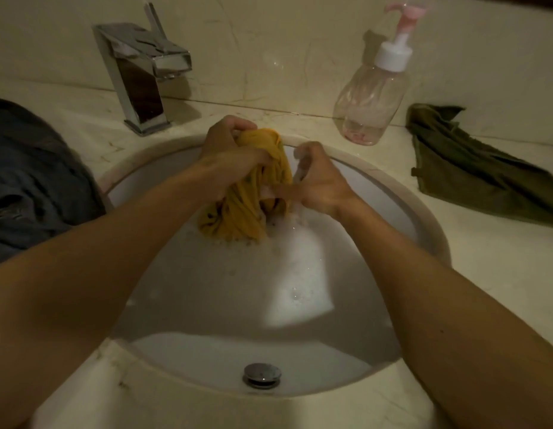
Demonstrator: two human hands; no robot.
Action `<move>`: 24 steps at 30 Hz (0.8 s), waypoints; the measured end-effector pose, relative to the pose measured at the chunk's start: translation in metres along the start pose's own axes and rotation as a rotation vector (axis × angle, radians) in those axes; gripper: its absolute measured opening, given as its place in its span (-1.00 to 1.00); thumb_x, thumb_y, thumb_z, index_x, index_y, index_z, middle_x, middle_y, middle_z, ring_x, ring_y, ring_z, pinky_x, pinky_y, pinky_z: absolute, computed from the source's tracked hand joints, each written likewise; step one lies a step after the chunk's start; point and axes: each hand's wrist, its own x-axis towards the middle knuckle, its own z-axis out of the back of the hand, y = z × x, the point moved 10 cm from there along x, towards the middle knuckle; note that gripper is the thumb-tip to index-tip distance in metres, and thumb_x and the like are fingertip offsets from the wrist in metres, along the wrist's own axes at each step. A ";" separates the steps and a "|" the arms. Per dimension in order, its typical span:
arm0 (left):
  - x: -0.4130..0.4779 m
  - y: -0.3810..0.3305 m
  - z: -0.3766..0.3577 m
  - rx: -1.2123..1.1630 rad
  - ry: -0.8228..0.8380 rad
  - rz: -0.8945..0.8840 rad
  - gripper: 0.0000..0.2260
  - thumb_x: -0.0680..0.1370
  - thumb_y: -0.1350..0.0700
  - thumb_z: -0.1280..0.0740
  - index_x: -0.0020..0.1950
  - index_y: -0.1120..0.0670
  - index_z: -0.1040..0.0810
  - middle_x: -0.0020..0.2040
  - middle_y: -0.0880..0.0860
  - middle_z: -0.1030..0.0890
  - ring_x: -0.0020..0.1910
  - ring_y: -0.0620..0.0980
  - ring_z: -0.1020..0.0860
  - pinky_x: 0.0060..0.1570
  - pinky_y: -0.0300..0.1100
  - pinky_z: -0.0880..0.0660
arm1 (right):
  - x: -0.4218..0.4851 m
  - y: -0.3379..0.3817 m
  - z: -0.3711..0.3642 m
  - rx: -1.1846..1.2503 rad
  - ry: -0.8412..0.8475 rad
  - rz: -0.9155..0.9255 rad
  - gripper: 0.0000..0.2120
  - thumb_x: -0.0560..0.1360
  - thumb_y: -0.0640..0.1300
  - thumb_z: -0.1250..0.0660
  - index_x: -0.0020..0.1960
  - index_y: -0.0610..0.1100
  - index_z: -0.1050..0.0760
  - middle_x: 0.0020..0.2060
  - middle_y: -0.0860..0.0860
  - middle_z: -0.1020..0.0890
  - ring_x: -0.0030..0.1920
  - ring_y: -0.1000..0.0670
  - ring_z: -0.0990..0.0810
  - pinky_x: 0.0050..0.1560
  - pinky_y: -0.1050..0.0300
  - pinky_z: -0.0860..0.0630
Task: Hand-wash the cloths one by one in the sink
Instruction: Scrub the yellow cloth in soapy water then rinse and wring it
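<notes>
A wet yellow cloth (248, 212) is bunched up over the far side of the oval white sink (436, 230), its lower end dipping into soapy water with foam. My left hand (228, 153) grips the upper part of the yellow cloth, fingers curled round it. My right hand (318, 178) holds the cloth's right side, thumb and fingers pinching a fold. A dark green cloth (473, 171) lies crumpled on the counter to the right. A dark blue-grey cloth (30, 178) lies heaped on the counter to the left.
A chrome tap (142, 75) stands behind the sink at the left. A clear pump bottle (372, 97) with a pink and white head stands behind the sink at the right. A round metal overflow cap (262, 375) sits in the near wall of the basin.
</notes>
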 end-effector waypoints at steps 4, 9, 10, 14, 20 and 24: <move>-0.009 -0.015 -0.016 -0.437 0.093 0.062 -0.54 0.21 0.37 -0.47 0.04 0.04 -0.52 -0.03 0.13 -0.60 -0.10 0.09 -0.63 -0.11 0.03 -0.62 | -0.001 0.001 -0.046 0.104 0.193 0.100 0.35 0.00 0.24 -0.76 0.58 0.05 -0.08 0.41 0.06 -0.46 0.40 0.01 -0.49 0.38 -0.10 -0.51; -0.010 -0.033 -0.026 -0.638 0.241 0.019 -0.69 0.14 0.35 -0.40 -0.18 0.15 -0.45 -0.25 0.14 -0.49 -0.20 0.13 -0.53 -0.17 -0.06 -0.52 | -0.006 0.023 -0.032 0.142 0.018 0.117 -0.36 0.17 -0.06 -0.66 0.19 0.09 -0.49 0.14 -0.03 -0.64 0.13 -0.09 -0.65 0.13 -0.16 -0.64; -0.010 -0.037 -0.024 -0.662 0.261 0.016 -0.72 0.14 0.31 -0.40 -0.22 0.15 -0.44 -0.21 0.16 -0.46 -0.15 0.15 -0.50 -0.13 -0.03 -0.51 | -0.008 0.026 -0.029 0.173 0.029 0.098 -0.55 0.26 -0.17 -0.63 0.06 0.07 -0.54 0.04 -0.04 -0.67 0.04 -0.09 -0.66 0.09 -0.16 -0.65; -0.012 -0.045 -0.019 -0.770 0.315 0.059 -0.85 0.28 0.26 -0.31 -0.17 0.16 -0.43 -0.09 0.17 -0.45 -0.02 0.16 -0.48 0.04 0.06 -0.53 | -0.012 0.021 -0.028 0.320 0.120 -0.038 -0.75 0.39 -0.31 -0.55 0.00 -0.09 -0.63 -0.01 -0.13 -0.71 0.02 -0.12 -0.70 0.18 -0.19 -0.63; -0.014 -0.026 -0.017 -0.708 0.324 0.154 -0.85 0.30 0.18 -0.31 -0.15 0.11 -0.50 -0.05 0.15 -0.53 0.04 0.19 -0.53 0.14 0.03 -0.53 | -0.016 0.018 -0.025 0.282 0.250 -0.064 -0.43 0.15 -0.14 -0.59 0.17 -0.11 -0.64 0.13 -0.13 -0.71 0.16 -0.15 -0.68 0.28 -0.21 -0.58; -0.006 0.001 0.011 -0.179 0.153 0.206 -0.80 0.37 0.00 -0.44 -0.04 -0.04 -0.56 0.06 -0.01 -0.61 0.12 0.05 -0.59 -0.07 -0.10 -0.53 | -0.012 0.016 0.009 0.219 0.024 -0.003 -0.52 0.08 -0.12 -0.48 0.01 -0.15 -0.69 0.01 -0.16 -0.73 0.09 -0.22 -0.68 0.15 -0.31 -0.59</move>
